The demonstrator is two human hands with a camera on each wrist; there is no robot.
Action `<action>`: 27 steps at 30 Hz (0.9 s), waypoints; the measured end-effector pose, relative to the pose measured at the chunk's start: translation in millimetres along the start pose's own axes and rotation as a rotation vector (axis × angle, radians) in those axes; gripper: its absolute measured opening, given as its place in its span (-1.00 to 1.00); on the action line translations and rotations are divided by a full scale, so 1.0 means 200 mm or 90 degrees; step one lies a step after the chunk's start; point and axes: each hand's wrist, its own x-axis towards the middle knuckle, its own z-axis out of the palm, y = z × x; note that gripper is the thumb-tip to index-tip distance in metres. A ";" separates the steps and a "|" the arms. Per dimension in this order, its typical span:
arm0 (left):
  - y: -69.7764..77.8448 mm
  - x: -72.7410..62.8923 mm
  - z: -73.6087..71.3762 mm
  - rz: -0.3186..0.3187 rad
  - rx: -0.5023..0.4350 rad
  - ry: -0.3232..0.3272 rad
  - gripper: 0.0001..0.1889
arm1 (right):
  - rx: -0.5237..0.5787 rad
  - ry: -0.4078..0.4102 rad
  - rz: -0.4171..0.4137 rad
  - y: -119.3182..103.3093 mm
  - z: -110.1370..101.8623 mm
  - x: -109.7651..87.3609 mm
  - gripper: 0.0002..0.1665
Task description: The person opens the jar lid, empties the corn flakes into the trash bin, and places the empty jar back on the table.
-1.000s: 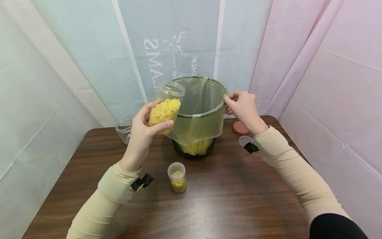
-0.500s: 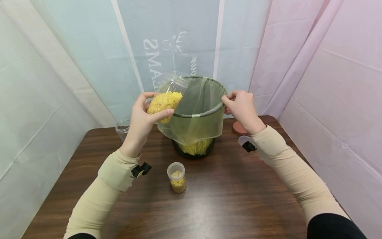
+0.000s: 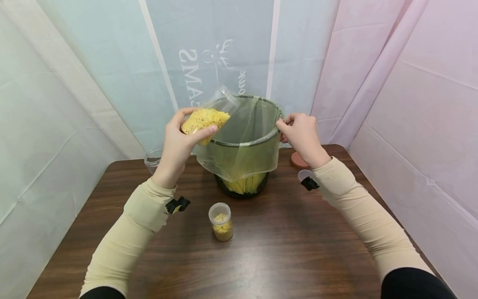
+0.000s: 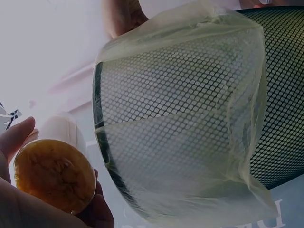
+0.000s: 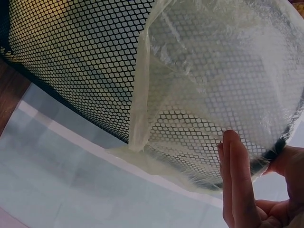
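Observation:
My left hand (image 3: 175, 143) grips a clear jar (image 3: 223, 99) partly filled with yellow flaky pieces (image 3: 203, 119). It tilts to the right, its mouth over the left rim of a dark mesh wastebasket (image 3: 242, 193). In the left wrist view the jar's round base (image 4: 54, 175) faces the camera. A thin yellowish bin liner (image 3: 242, 162) is folded over the basket's rim and hangs down outside. At the right of that rim my right hand (image 3: 303, 133) pinches the lined edge between thumb and fingers. The right wrist view has its fingers (image 5: 240, 175) against the liner outside.
A small jar (image 3: 223, 230) with yellow pieces stands in front of the basket on the wooden table (image 3: 284, 249). Another clear jar (image 3: 152, 160) is partly behind my left wrist. A reddish lid (image 3: 298, 161) and a clear lid (image 3: 304, 175) lie at the right. Cloth curtains (image 3: 123, 54) surround the table.
My left hand has raised the jar slightly and tipped it further right, so the yellow pieces have slid toward its mouth. The right hand has stayed at the rim.

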 end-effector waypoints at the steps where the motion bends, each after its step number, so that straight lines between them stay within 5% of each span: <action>1: 0.00 0.00 0.00 0.003 -0.003 0.001 -0.47 | -0.002 0.001 0.000 0.00 0.00 0.00 -0.69; 12: -0.01 0.02 0.01 -0.016 -0.009 0.042 -0.32 | -0.020 0.007 -0.002 0.00 0.00 0.00 -0.69; 19: -0.03 0.02 -0.01 0.011 -0.052 0.055 -0.37 | -0.017 0.012 0.006 0.00 0.01 0.00 -0.69; 27: -0.04 0.03 -0.03 0.040 -0.024 0.096 -0.45 | -0.018 0.010 0.002 0.00 0.01 0.00 -0.68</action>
